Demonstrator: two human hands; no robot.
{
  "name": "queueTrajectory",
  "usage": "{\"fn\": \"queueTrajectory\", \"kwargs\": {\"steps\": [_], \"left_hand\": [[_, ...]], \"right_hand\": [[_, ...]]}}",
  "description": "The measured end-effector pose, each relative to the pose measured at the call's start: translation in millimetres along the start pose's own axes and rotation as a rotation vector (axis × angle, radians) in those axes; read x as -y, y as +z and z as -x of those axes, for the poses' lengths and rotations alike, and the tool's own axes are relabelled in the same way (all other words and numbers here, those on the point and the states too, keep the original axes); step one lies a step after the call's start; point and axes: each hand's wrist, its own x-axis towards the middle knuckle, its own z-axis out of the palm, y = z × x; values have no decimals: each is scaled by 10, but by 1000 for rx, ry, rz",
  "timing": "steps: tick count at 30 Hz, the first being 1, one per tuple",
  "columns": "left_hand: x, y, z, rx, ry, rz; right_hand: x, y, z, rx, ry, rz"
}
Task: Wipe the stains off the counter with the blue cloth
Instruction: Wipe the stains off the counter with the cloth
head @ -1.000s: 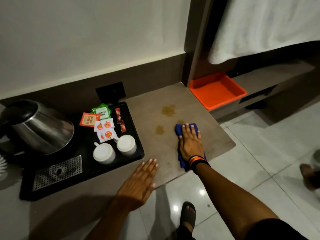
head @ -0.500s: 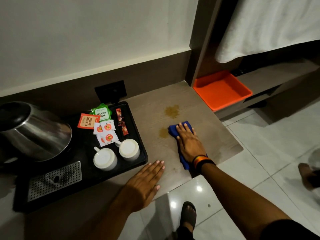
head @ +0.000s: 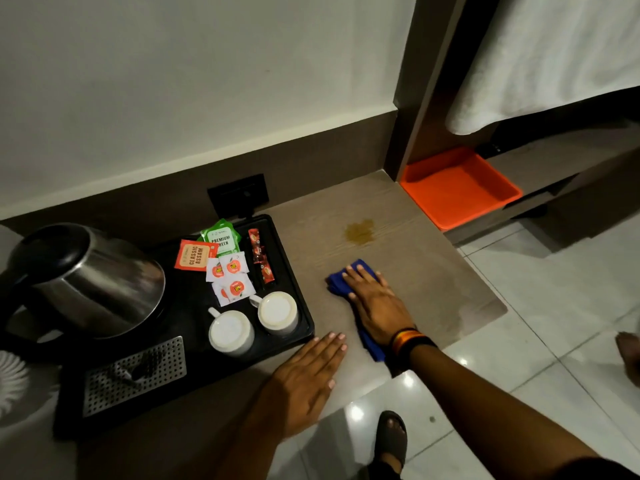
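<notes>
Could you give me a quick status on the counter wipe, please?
Right hand flat on blue cloth, left hand braced on counter. One stain remains. Path clear.

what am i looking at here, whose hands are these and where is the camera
The camera sits on a person's head, looking down at their own two bare hands. No machine is involved. The right hand presses flat on a blue cloth on a brown counter. The left hand rests flat on the counter edge, holding nothing. One yellowish stain lies beyond the cloth. To the left, a black tray carries two white cups, tea packets and a steel kettle.
</notes>
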Motion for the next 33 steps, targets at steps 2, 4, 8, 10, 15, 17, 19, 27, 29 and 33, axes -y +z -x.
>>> {"fn": "queueTrajectory", "kwargs": {"steps": [2,4,8,10,15,17,19,27,29,33], "left_hand": [[3,13,2,-24,-3,8],[12,28,-9,-33,2,5],[13,35,-24,-5,1,5],[27,22,-32,18,5,-6],[18,23,-6,54,-27,-27],[-8,-30,-36,11,-15,3],[-60,-69,-44,-39,-2,39],[-146,-134,-269,181,-51,-32],[-180,-93,-339,108,-70,-25],[-110,57,-292,8,-61,35]], "right_hand": [[-190,-64,-34,-21,76,8],[-215,-75,-251,-45,180,39],[140,15,-421,30,90,104],[193,32,-144,93,-59,127],[-232,-161,171,45,19,49],[-207,-178,-130,4,133,60],[19,-112,-373,-9,161,40],[-154,-102,302,77,-67,11],[-423,-222,160,11,55,-11],[-697,-391,-634,-130,291,-23]]}}
